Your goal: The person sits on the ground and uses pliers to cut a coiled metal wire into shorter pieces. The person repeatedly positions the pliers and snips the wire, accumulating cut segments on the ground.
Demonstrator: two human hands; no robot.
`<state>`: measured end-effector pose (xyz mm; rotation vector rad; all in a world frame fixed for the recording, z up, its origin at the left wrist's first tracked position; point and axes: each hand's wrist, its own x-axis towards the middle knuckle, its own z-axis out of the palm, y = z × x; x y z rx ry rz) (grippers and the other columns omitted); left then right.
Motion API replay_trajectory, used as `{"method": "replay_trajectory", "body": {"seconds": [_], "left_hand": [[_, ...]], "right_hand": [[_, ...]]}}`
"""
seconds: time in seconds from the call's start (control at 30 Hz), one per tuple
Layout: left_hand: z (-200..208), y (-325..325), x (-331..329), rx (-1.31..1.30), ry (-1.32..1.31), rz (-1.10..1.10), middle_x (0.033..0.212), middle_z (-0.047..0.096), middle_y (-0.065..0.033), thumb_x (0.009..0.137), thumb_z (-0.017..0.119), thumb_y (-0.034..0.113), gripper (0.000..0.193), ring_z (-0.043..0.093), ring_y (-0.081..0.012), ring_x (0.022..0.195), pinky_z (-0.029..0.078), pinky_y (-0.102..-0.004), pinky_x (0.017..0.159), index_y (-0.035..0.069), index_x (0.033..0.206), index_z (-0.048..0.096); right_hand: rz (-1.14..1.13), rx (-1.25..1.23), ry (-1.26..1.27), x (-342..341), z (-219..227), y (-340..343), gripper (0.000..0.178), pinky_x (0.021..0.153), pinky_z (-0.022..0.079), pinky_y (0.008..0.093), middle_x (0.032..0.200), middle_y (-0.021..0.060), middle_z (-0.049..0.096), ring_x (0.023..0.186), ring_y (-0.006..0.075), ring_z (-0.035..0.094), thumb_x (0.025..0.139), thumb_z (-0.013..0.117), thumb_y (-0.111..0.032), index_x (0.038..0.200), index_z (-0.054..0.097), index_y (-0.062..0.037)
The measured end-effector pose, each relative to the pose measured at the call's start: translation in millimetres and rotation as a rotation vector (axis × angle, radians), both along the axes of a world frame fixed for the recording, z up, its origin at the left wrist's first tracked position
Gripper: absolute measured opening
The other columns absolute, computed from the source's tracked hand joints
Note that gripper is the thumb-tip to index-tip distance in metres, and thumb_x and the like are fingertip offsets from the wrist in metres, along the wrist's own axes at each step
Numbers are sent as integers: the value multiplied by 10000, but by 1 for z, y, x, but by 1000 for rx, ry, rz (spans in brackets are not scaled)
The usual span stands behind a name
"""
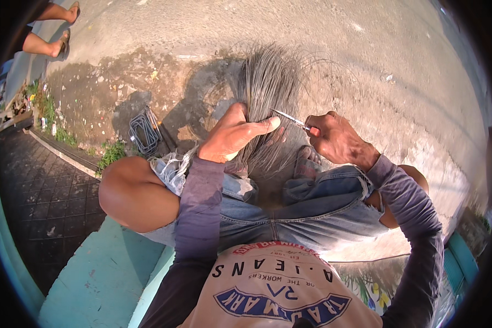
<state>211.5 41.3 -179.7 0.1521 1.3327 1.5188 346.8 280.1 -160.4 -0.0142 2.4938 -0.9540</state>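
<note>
My left hand (pixel 232 134) is closed round a thick bundle of thin grey strands (pixel 270 74), its thumb lying across the front. The strands fan out at the far end, with loose ones curling to the right, and hang down below the hand between my knees. In my right hand (pixel 336 136) is a slim, pointed steel blade (pixel 291 118) with a red-orange handle. My fingers cover most of that handle, so whether it is a knife or scissors does not show. Its tip points left, close to my left thumb and in front of the strands.
A coil of grey-blue cord (pixel 144 134) lies on the rough ground to the left, beside some thin rods (pixel 154 123). My foot (pixel 308 161) rests below the strands. Another person's feet (pixel 60 46) are at the far left. I sit on a turquoise ledge (pixel 95 279).
</note>
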Motion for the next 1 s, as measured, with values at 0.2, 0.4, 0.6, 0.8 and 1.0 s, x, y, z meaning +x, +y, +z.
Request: {"method": "replay_trajectory", "body": {"seconds": [0.2, 0.4, 0.6, 0.8, 1.0], "left_hand": [[0, -2, -6, -11, -37, -89, 1021, 796, -117, 976, 794, 69, 230, 756, -195, 919, 591, -367, 852, -51, 1168, 753], [-5, -4, -3, -22, -35, -50, 959, 799, -72, 938, 827, 64, 151, 711, -142, 847, 564, -340, 782, -35, 1048, 798], [4, 0, -5, -80, 13, -79, 961, 796, -42, 919, 829, 37, 120, 685, -108, 824, 547, -317, 767, -18, 1025, 815], [7, 8, 0, -3, -31, -53, 1004, 802, -120, 894, 802, 16, 282, 758, -216, 806, 615, -373, 768, -37, 1168, 761], [16, 15, 6, -9, -47, -56, 971, 790, -103, 891, 786, -5, 241, 752, -202, 791, 612, -363, 744, -24, 1130, 758]], "right_hand": [[8, -9, 35, -6, -1, -3, 103, 716, 522, 575, 821, 240, 687, 803, 500, 676, 872, 632, -88, 927, 656, -4], [30, -21, -86, -15, 3, -8, 123, 713, 531, 564, 824, 216, 692, 787, 486, 681, 871, 619, -88, 952, 663, -8], [-8, -5, 89, 3, -8, -5, 133, 668, 517, 551, 781, 238, 667, 715, 483, 668, 809, 651, -87, 910, 664, -2], [-3, -48, -127, -10, 0, -9, 208, 809, 550, 558, 926, 214, 721, 964, 448, 715, 956, 635, -200, 1047, 694, -23], [-7, -68, 76, 16, -28, -2, 217, 814, 544, 567, 956, 241, 710, 959, 456, 697, 968, 638, -222, 1032, 685, -21]]}}
